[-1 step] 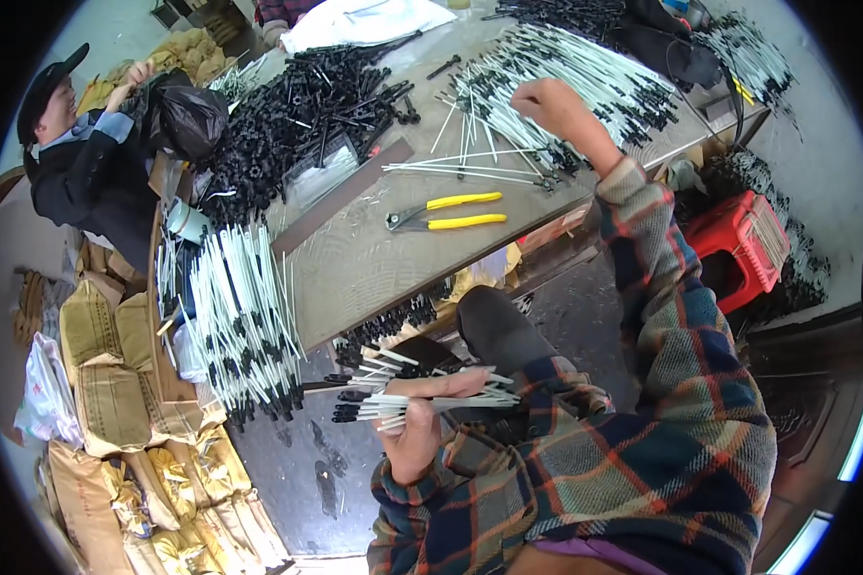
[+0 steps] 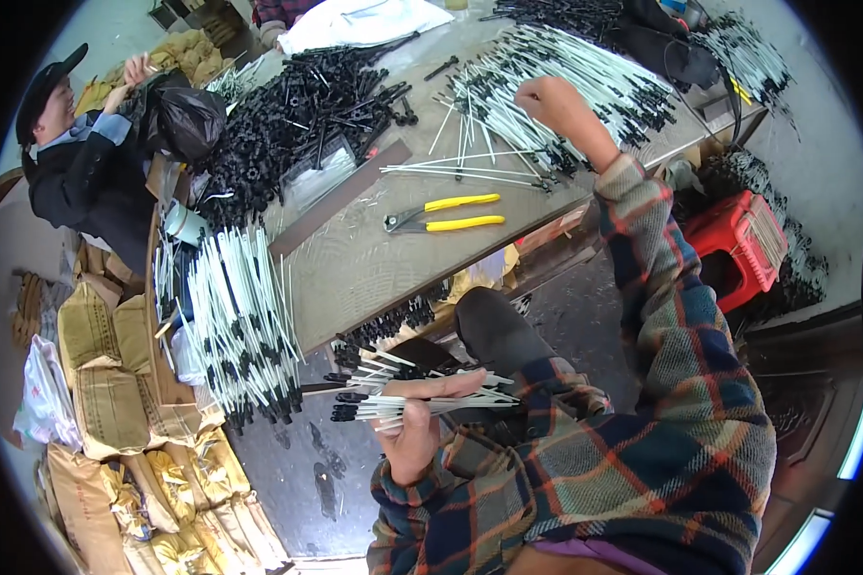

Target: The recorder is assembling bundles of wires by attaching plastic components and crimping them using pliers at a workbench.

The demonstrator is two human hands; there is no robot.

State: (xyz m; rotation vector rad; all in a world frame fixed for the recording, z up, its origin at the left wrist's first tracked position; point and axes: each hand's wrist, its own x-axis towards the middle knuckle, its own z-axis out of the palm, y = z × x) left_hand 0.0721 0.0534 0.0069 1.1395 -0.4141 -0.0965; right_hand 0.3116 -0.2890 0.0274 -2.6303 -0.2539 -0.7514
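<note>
My left hand point(image 2: 417, 422) is closed around a bundle of thin white rods with black ends point(image 2: 465, 401), held low over my lap. The rods lie roughly level, their black tips pointing left. Over at the right, my right hand point(image 2: 554, 105) is at a large heap of similar white rods point(image 2: 571, 81) on the table. Its fingers are curled and face away, so what they pinch is hidden. Between the hands, on the near side of the tabletop, lie cutting pliers with yellow handles point(image 2: 446, 213).
The table point(image 2: 355, 264) carries a pile of black plastic parts point(image 2: 292, 115), a dark flat strip point(image 2: 340, 196) and a stack of white rods point(image 2: 240, 316) at the left end. A red stool point(image 2: 738, 244) stands right. A co-worker point(image 2: 86, 163) sits far left, near brown sacks point(image 2: 110, 407).
My right hand has shifted very slightly to the right at the heap. My left hand keeps its hold on the bundle.
</note>
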